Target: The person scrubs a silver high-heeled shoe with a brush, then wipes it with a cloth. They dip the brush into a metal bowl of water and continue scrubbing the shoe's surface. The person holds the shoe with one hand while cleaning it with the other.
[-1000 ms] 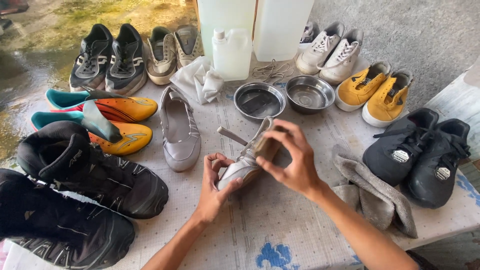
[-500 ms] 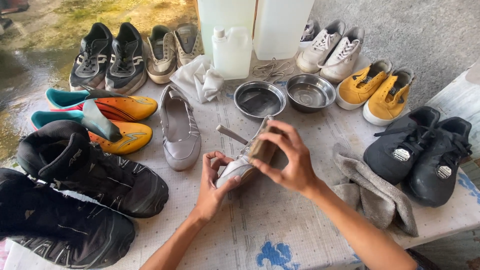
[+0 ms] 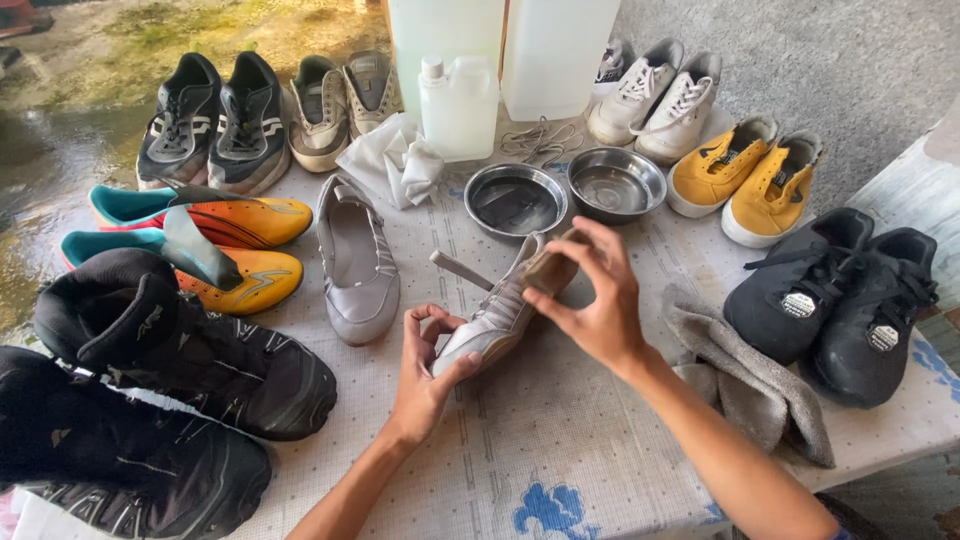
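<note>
Here, the grey shoe [image 3: 495, 322] was held tilted above the table [image 3: 560, 450], its long axis running from the toe, cupped by the left hand [image 3: 425, 372], up to the heel, where the brush [image 3: 552, 268] was gripped in the right hand [image 3: 592, 300].

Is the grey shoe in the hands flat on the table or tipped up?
Tipped up. The left hand lifts the shoe toe-down and sideways, while the right hand presses a brush on it.

2 steel bowls [image 3: 565, 192], a grey towel [image 3: 750, 375], yellow sneakers [image 3: 745, 175] and black boots [image 3: 170, 400] crowd the table [image 3: 560, 470].
</note>
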